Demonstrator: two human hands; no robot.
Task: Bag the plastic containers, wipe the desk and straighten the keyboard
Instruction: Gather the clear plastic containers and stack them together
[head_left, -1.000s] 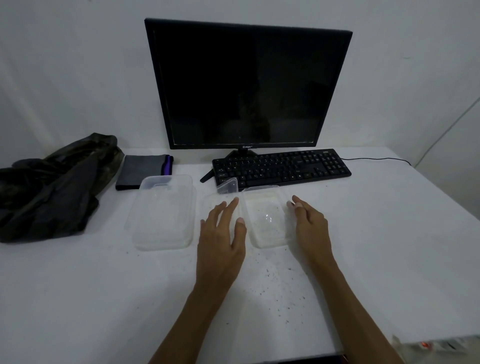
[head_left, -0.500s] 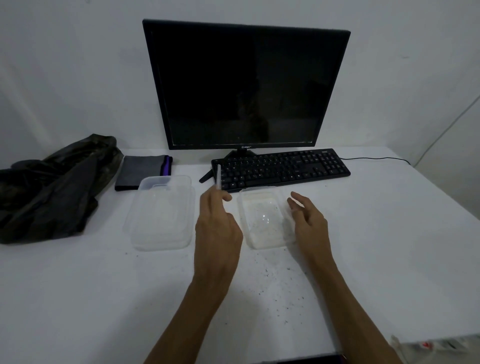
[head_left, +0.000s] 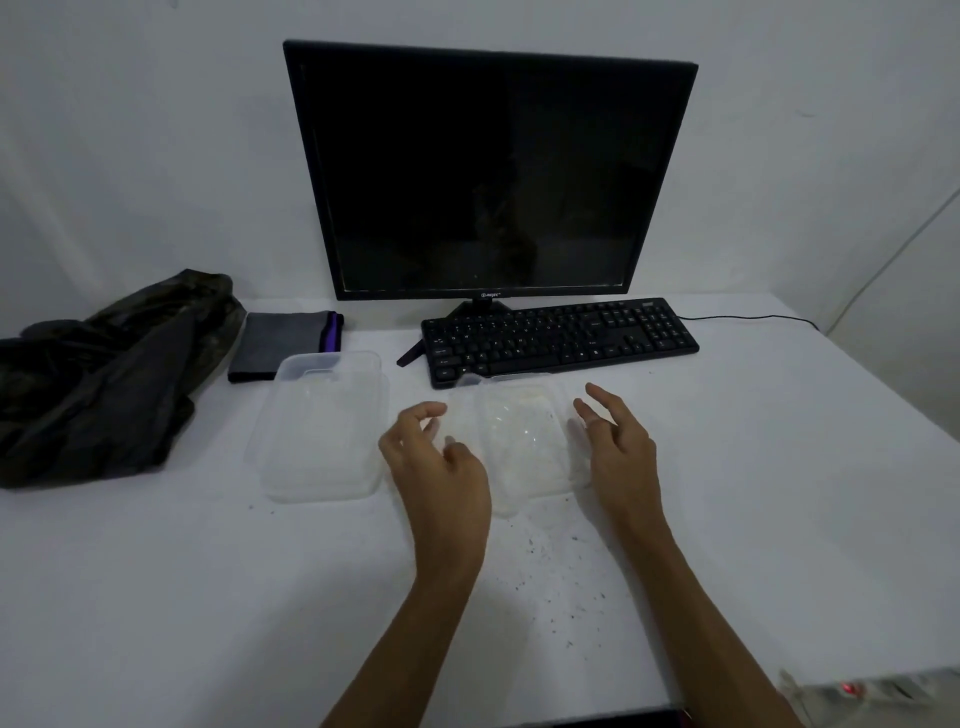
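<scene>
A small clear plastic container (head_left: 524, 452) sits in front of the black keyboard (head_left: 561, 338), which lies slightly askew. A clear lid (head_left: 465, 415) lies blurred over the container, overhanging its left side. My left hand (head_left: 436, 462) is curled at the lid's left edge, thumb and fingers apart. Just right of the container is my right hand (head_left: 618, 447), open with spread fingers. A larger clear lidded container (head_left: 322, 426) stands to the left. A crumpled black plastic bag (head_left: 104, 374) lies at the far left, and a folded grey cloth (head_left: 285, 343) is beside it.
A dark monitor (head_left: 488, 171) stands behind the keyboard, whose cable (head_left: 753, 317) runs right. Dark crumbs (head_left: 545, 577) are scattered on the white desk (head_left: 779, 467) between my forearms. A power strip with a red light (head_left: 852, 690) lies below the desk's right front corner.
My left hand lifted the clear lid from beside the small container, held it upright, and now the lid lies over the container. My right hand stayed beside the container.
</scene>
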